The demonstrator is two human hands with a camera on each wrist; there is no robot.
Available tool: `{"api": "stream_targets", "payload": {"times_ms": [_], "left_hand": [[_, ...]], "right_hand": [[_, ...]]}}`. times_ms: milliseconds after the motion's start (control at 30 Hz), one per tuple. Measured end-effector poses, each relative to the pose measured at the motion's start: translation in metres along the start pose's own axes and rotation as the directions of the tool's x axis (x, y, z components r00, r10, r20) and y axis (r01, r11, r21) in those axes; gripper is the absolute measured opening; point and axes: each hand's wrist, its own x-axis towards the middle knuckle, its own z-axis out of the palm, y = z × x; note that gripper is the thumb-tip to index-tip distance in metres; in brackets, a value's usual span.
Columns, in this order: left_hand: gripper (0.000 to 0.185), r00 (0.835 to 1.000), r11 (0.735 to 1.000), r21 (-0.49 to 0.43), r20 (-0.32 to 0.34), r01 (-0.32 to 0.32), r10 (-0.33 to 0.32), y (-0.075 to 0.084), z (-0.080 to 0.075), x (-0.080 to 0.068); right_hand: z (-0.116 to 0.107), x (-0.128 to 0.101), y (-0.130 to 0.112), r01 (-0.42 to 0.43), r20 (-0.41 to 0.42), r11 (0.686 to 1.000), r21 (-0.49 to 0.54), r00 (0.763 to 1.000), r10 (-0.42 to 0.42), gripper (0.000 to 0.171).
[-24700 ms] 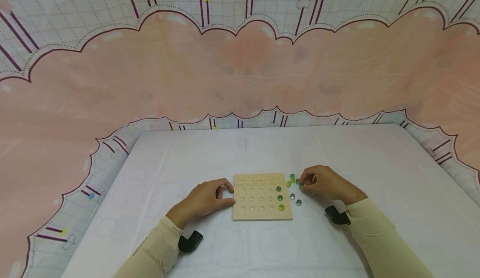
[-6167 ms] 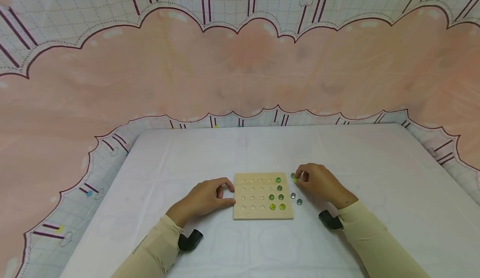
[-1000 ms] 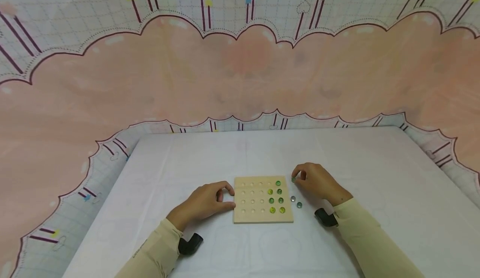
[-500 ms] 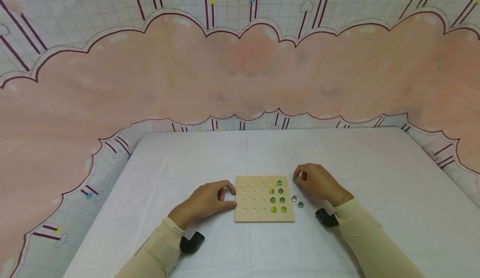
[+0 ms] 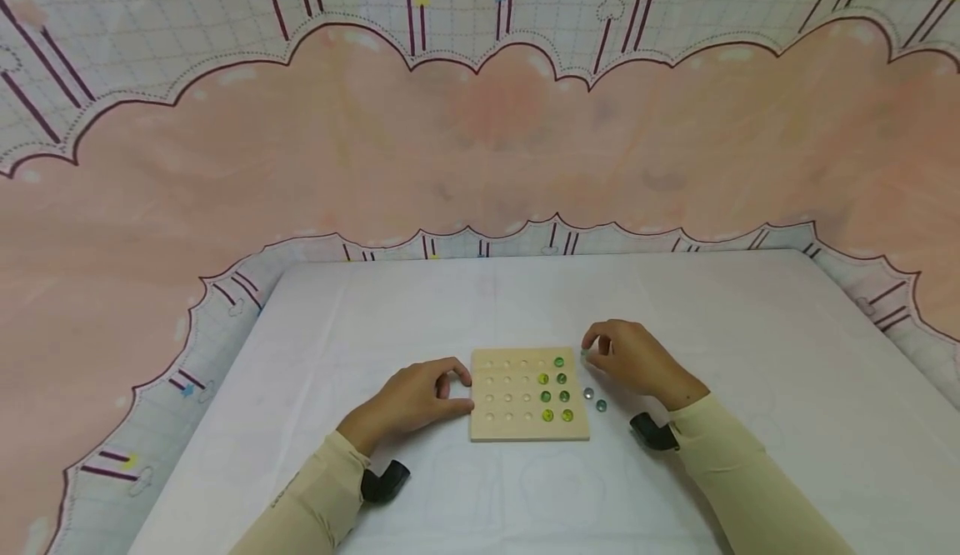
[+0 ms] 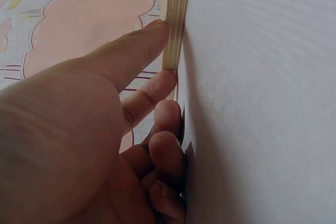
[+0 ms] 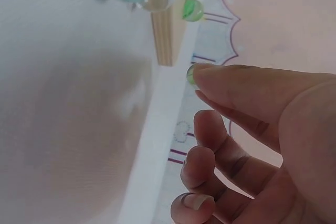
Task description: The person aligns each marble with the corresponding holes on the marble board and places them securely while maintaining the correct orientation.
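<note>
A square wooden board (image 5: pixel 498 388) with rows of shallow dimples lies on the white table. Several green and yellow marbles (image 5: pixel 562 378) sit in its two rightmost columns. My left hand (image 5: pixel 416 397) is at the board's left edge, thumb and index fingertips touching its side; in the left wrist view the other fingers curl beneath. Beyond the board's far right corner, my right hand (image 5: pixel 630 357) pinches a green marble (image 7: pixel 190 76) between thumb and index finger, mostly covered by the thumb in the right wrist view.
Two loose marbles, one clear (image 5: pixel 588 393) and one bluish-green (image 5: pixel 601 406), lie just right of the board. A white cloth (image 5: pixel 375 305) covers the table, and a printed peach backdrop (image 5: pixel 480 155) hangs behind. Black wrist cameras (image 5: pixel 386 482) jut below both cuffs.
Since the earliest frame, several marbles have gone from the right-hand pile into the board's dimples. Within the last second, my right hand has risen slightly with the green marble. The left hand stays put.
</note>
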Motion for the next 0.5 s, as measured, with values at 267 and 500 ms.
{"api": "stream_targets", "payload": {"times_ms": [267,500], "left_hand": [[0.045,1.000,0.999,0.029,-0.002,-0.016,0.016,-0.002,-0.001,0.000],[0.063,1.000,0.999,0.037,0.002,-0.016,0.016,-0.002,-0.002,0.001]], "right_hand": [[0.001,-0.001,-0.009,0.011,0.012,1.000,0.010,1.000,-0.011,0.011],[0.002,-0.003,-0.015,0.031,-0.001,1.000,0.004,1.000,-0.031,0.011]]}}
